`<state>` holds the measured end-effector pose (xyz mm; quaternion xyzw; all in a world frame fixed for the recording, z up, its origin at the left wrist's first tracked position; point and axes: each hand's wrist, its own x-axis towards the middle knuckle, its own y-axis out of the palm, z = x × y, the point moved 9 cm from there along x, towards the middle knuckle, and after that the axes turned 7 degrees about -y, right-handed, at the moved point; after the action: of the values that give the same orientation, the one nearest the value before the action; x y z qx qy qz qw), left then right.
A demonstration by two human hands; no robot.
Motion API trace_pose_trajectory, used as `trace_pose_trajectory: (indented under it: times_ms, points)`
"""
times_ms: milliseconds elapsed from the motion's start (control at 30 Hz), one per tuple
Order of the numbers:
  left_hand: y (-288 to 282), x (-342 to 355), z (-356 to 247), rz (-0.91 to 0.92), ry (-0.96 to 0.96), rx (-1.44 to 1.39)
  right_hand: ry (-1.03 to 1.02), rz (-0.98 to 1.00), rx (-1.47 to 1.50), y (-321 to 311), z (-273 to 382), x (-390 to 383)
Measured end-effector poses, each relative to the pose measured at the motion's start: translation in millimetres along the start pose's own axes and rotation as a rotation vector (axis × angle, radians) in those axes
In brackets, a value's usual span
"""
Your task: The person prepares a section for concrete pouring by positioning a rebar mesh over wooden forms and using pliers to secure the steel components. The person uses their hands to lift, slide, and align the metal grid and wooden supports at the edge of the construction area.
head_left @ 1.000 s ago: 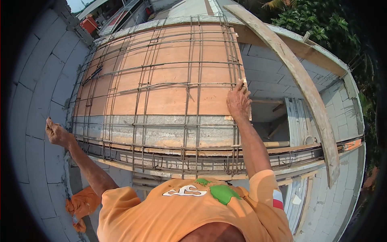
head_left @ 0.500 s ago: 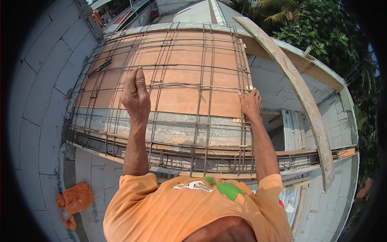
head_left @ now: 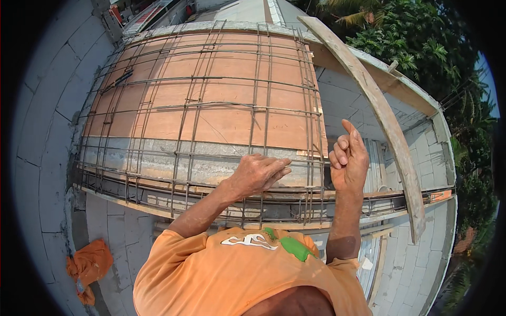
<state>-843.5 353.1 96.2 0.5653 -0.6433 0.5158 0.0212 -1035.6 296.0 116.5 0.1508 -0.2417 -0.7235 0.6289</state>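
My left hand [head_left: 258, 174] reaches across in front of my chest, over the near part of the steel rebar grid [head_left: 221, 103]. Its fingers are pressed together and point right. A thin wire [head_left: 217, 130] slants down across the grid to this hand; the grip itself is hidden behind the knuckles. Raised at the grid's right edge, my right hand [head_left: 349, 160] has its palm side toward me. Its index finger stretches up while the other fingers curl loosely, and nothing shows in it. Black-handled pliers [head_left: 120, 79] lie on the bars at the far left.
Beneath the grid are an orange-brown plywood sheet [head_left: 211, 63] and a grey concrete strip [head_left: 126, 155]. A long plank [head_left: 377, 102] leans across the opening at right. Block walls [head_left: 47, 105] flank the work. An orange cloth [head_left: 90, 266] hangs lower left.
My left hand has come down and right from the middle of the grid. My right hand has left the grid's right edge and turned palm toward me. The view has shifted slightly.
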Motion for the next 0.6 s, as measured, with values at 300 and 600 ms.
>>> trace_pose_trajectory:
  times_ms: [300, 600]
  points:
    - [-65.1, -21.9, 46.3, 0.107, -0.009, 0.303, -0.398, -0.149, 0.166, -108.4, 100.7, -20.7]
    - [-120.0, -39.8, 56.9, 0.073, -0.037, 0.454, -0.436, -0.021, 0.022, -126.0, 153.7, -8.5]
